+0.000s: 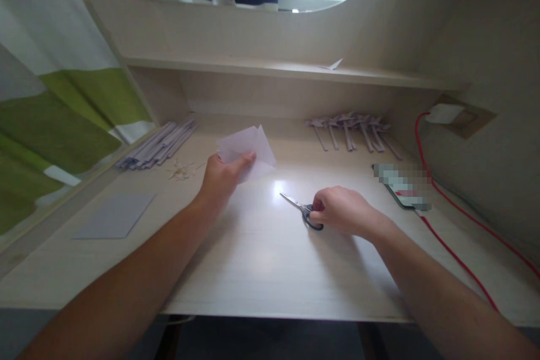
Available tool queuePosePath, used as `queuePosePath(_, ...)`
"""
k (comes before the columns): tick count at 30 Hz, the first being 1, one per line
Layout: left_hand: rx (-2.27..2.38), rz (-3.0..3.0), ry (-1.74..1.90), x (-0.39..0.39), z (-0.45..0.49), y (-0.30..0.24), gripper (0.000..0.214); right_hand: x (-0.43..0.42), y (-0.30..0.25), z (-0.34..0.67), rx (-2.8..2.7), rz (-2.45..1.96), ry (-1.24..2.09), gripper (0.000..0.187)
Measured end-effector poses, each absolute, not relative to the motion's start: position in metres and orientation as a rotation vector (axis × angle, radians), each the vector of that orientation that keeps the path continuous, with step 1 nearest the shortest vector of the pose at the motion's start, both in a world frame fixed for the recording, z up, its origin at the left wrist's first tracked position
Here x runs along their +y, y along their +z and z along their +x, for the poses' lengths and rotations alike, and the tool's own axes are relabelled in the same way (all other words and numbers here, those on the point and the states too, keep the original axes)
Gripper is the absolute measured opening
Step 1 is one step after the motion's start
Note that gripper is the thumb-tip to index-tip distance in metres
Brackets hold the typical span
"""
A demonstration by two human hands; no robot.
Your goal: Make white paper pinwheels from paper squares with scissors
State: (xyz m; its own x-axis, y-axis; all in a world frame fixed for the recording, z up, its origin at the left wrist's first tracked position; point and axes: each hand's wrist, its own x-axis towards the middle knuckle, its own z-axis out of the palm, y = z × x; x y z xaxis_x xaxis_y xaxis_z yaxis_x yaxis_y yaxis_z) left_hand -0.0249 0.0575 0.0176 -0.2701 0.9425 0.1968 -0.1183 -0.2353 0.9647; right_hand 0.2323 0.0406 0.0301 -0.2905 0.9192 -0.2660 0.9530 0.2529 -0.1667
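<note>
Paper point(242, 143), pinched in the left grip point(223, 174), seems light, easily creased, best held by edges; the right grip point(343, 208) clasps scissors point(300, 206) by the handles.

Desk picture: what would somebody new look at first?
Probably the white paper held up in the left hand near the middle, with the black-handled scissors at the right hand's fingertips. Next might come the paper pinwheels lined up at the back right, then the bright red cable along the right side.
</note>
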Motion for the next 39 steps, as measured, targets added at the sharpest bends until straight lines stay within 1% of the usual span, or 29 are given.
queuePosePath(6,1.119,1.064,1.718,0.05,-0.027,0.03,0.028,0.041,0.034,0.241,2.399,1.778,-0.531,0.012)
queuePosePath(13,1.088,1.088,1.667,0.039,-0.024,0.041,0.024,0.045,0.03,0.252,2.371,1.778,-0.78,0.008)
queuePosePath(15,1.077,1.074,1.644,0.036,-0.023,0.044,0.022,0.045,0.029,0.253,2.376,1.791,-0.823,0.013)
queuePosePath(17,1.052,1.046,1.632,0.034,-0.023,0.047,0.02,0.044,0.029,0.253,2.428,1.837,-0.899,0.025)
queuePosePath(18,1.029,1.033,1.638,0.033,-0.023,0.049,0.019,0.044,0.029,0.253,2.484,1.879,-0.987,0.031)
queuePosePath(20,0.967,1.023,1.663,0.031,-0.023,0.053,0.018,0.043,0.027,0.251,2.624,1.952,-1.294,0.04)
queuePosePath(22,0.918,1.032,1.697,0.029,-0.024,0.056,0.019,0.041,0.025,0.247,2.709,1.933,-1.677,0.042)
queuePosePath(24,0.917,1.055,1.704,0.028,-0.025,0.058,0.019,0.036,0.023,0.243,2.712,1.84,-1.888,0.04)
queuePosePath(27,0.978,1.096,1.681,0.027,-0.025,0.059,0.016,0.028,0.023,0.235,2.745,1.768,-1.898,0.034)
queuePosePath(30,1.022,1.1,1.653,0.026,-0.023,0.058,0.019,0.022,0.026,0.231,2.826,1.733,-1.861,0.032)
queuePosePath(33,1.04,1.084,1.639,0.025,-0.02,0.057,0.023,0.02,0.029,0.23,2.858,1.707,-1.859,0.03)
queuePosePath(39,1.018,1.054,1.63,0.025,-0.019,0.054,0.021,0.02,0.032,0.23,2.885,1.684,-1.843,0.031)
